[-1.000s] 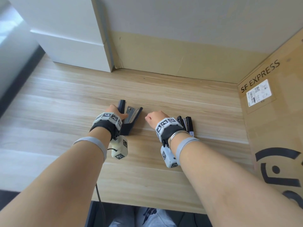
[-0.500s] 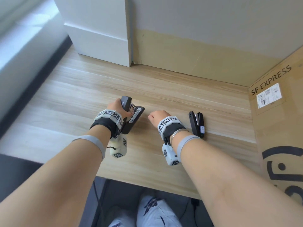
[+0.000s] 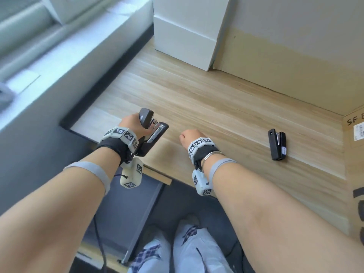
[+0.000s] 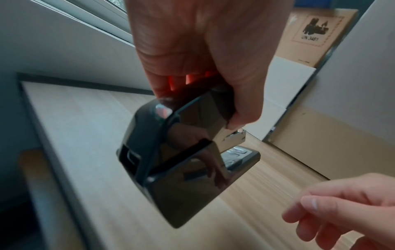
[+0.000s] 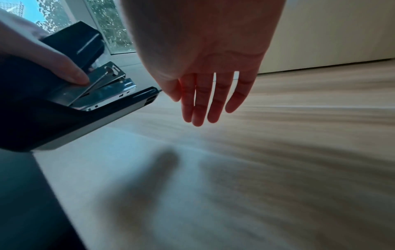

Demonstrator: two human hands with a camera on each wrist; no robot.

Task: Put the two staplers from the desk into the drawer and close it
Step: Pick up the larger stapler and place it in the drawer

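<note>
My left hand (image 3: 137,123) grips the top arm of a large black stapler (image 3: 152,128), which hangs tilted over the desk's front left part. Its hinge gapes, showing the metal magazine (image 5: 102,88). In the left wrist view the fingers (image 4: 192,94) wrap the stapler's (image 4: 183,165) upper arm. My right hand (image 3: 188,136) hovers just right of it, holding nothing, with straight fingers (image 5: 198,108) pointing down at the desk. A small black stapler (image 3: 277,144) lies on the desk far to the right, apart from both hands. A dark grey unit (image 3: 126,205) sits under the desk's front edge; I cannot make out a drawer.
The wooden desk (image 3: 216,107) ends at a dark edge on the left, next to a grey sill (image 3: 65,62). A white box (image 3: 187,42) stands at the back against the wall. A cardboard SF Express box (image 3: 354,154) borders the right side. My legs show below.
My left hand has lifted the large stapler off the desk and toward the front left. My right hand has left the small stapler and moved left. The head view swung left and down.
</note>
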